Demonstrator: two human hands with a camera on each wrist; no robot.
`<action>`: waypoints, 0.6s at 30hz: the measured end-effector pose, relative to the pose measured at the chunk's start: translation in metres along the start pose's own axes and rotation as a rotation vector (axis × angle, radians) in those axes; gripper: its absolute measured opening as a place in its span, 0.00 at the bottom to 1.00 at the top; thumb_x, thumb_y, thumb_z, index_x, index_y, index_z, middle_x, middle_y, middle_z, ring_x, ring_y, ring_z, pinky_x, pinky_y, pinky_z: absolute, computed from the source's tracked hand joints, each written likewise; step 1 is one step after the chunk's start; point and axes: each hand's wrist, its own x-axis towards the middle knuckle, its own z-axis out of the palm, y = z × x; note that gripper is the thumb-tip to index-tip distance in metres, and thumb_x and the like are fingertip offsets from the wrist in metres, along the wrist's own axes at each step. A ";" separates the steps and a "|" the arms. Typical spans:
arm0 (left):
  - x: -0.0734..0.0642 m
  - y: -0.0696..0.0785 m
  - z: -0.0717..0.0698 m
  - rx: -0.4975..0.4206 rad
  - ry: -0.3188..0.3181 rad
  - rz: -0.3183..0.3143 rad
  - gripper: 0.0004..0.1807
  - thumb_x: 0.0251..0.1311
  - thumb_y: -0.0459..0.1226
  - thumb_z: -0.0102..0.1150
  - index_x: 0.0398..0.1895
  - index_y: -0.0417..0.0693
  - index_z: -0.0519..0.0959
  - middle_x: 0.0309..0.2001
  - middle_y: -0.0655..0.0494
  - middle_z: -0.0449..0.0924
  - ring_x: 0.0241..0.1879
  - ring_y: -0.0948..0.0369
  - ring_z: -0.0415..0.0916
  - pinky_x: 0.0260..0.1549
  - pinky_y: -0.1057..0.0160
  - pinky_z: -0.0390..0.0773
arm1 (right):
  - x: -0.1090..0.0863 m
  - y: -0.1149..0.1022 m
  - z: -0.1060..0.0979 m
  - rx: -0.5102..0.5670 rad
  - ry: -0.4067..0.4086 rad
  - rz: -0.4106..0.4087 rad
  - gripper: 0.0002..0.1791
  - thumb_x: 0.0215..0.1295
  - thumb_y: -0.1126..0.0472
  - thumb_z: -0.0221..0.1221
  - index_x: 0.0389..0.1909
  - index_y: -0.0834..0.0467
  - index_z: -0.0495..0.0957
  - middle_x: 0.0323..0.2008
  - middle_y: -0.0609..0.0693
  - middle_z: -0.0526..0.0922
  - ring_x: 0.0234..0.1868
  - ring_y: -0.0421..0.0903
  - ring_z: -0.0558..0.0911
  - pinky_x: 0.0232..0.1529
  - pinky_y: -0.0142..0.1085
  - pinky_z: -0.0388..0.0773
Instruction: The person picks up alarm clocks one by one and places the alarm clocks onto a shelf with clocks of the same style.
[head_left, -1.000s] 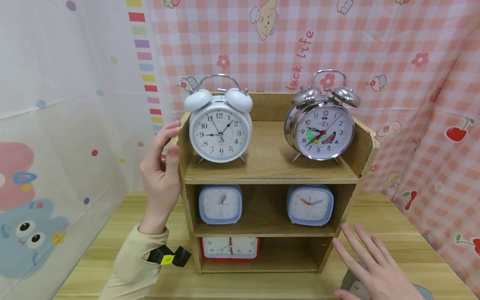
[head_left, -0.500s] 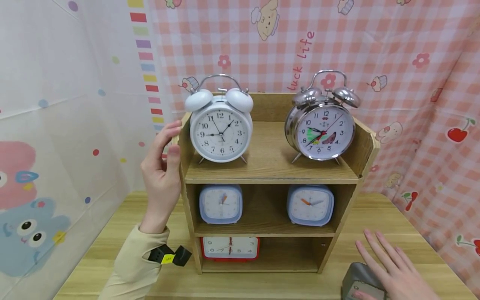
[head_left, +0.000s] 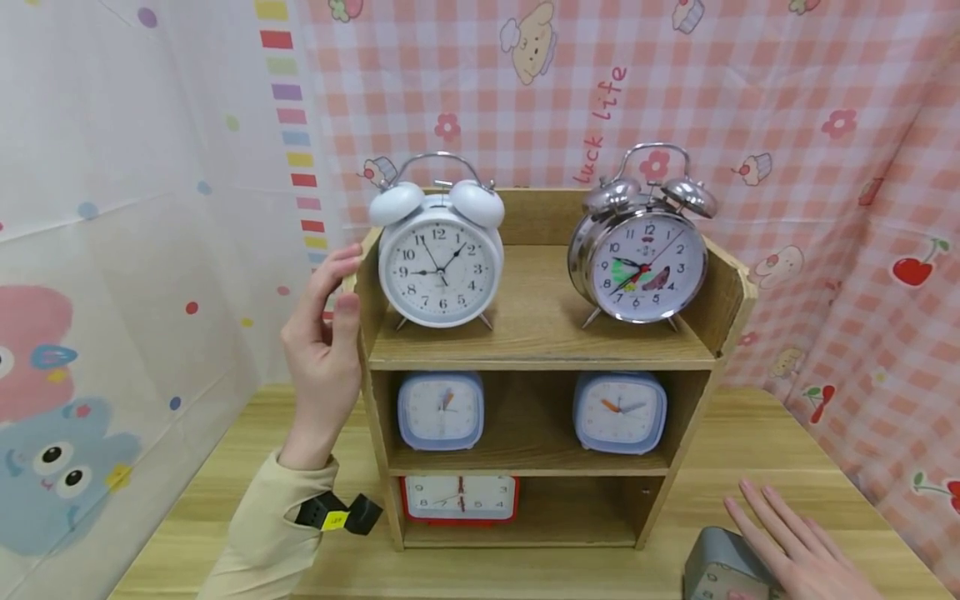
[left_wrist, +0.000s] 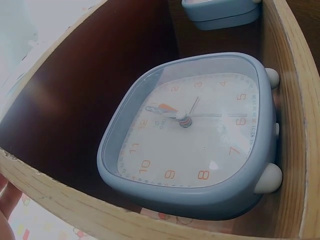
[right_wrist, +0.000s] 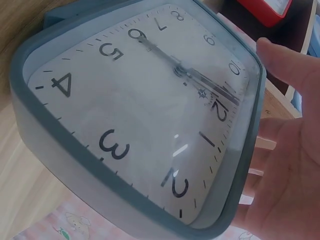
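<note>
A small wooden shelf [head_left: 540, 364] stands on the table. My left hand [head_left: 322, 342] touches its left side panel with fingertips and thumb. On the top level are a white twin-bell alarm clock [head_left: 441, 279] at left and a silver twin-bell alarm clock [head_left: 648, 271] at right. Blue alarm clocks stand on the middle level, one at left [head_left: 441, 421] and one at right [head_left: 620, 421]. A red-rimmed clock [head_left: 480, 504] sits at bottom left. My right hand [head_left: 810, 554] is at a grey alarm clock [right_wrist: 150, 125] on the table, thumb beside its rim, fingers extended behind it.
A pink checked cloth [head_left: 750, 92] hangs behind the shelf and along the right. White cloth with cartoon prints [head_left: 150, 275] covers the left side. The wooden table [head_left: 720, 433] extends around the shelf.
My right hand has moved right and away from the shelf's lower right edge to the grey alarm clock, which shows more now. The left hand stays on the shelf's side.
</note>
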 end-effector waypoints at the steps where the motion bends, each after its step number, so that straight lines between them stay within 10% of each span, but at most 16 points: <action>1: 0.000 0.000 0.000 -0.002 0.001 0.000 0.33 0.76 0.58 0.52 0.60 0.37 0.80 0.64 0.66 0.83 0.34 0.73 0.74 0.18 0.72 0.55 | 0.000 0.001 0.000 -0.004 -0.001 -0.003 0.70 0.44 0.34 0.78 0.85 0.33 0.44 0.81 0.21 0.27 0.80 0.20 0.23 0.57 0.59 0.73; 4: -0.001 0.000 -0.001 -0.006 0.004 0.000 0.32 0.76 0.57 0.52 0.60 0.36 0.80 0.64 0.67 0.83 0.43 0.73 0.80 0.17 0.71 0.55 | 0.002 0.006 0.001 -0.004 0.027 -0.061 0.73 0.41 0.35 0.80 0.85 0.33 0.43 0.81 0.22 0.26 0.80 0.19 0.24 0.75 0.49 0.69; 6: -0.001 0.000 -0.001 -0.008 0.004 -0.001 0.32 0.77 0.57 0.52 0.60 0.36 0.80 0.64 0.68 0.83 0.47 0.72 0.82 0.17 0.71 0.55 | 0.003 0.010 0.002 0.009 0.053 -0.107 0.75 0.38 0.37 0.81 0.85 0.33 0.43 0.80 0.22 0.27 0.80 0.19 0.26 0.84 0.26 0.46; 8: -0.001 0.000 -0.001 -0.011 0.005 -0.002 0.32 0.77 0.57 0.52 0.60 0.36 0.80 0.64 0.67 0.83 0.49 0.72 0.82 0.17 0.71 0.55 | 0.002 0.015 0.004 0.033 0.060 -0.147 0.76 0.37 0.38 0.82 0.85 0.33 0.42 0.80 0.22 0.28 0.80 0.19 0.27 0.70 0.09 0.22; 10: -0.001 0.001 -0.001 -0.010 0.005 -0.001 0.32 0.76 0.57 0.52 0.60 0.36 0.80 0.64 0.67 0.83 0.43 0.74 0.80 0.17 0.71 0.55 | 0.001 0.019 0.006 0.029 0.042 -0.147 0.75 0.39 0.38 0.81 0.84 0.31 0.41 0.82 0.25 0.38 0.79 0.16 0.27 0.71 0.09 0.38; 13: -0.001 0.001 -0.001 -0.007 0.005 0.000 0.32 0.76 0.57 0.52 0.60 0.37 0.80 0.64 0.66 0.84 0.34 0.76 0.74 0.17 0.72 0.55 | -0.002 0.025 0.008 0.002 -0.009 -0.146 0.72 0.43 0.38 0.80 0.84 0.28 0.41 0.80 0.43 0.66 0.81 0.26 0.57 0.60 0.19 0.70; 18: 0.000 0.000 0.000 -0.009 0.007 0.002 0.33 0.76 0.58 0.52 0.60 0.36 0.80 0.64 0.66 0.84 0.24 0.74 0.62 0.17 0.72 0.54 | -0.002 0.032 0.011 -0.008 -0.074 -0.165 0.70 0.48 0.39 0.79 0.82 0.26 0.37 0.56 0.53 0.85 0.50 0.38 0.84 0.39 0.30 0.81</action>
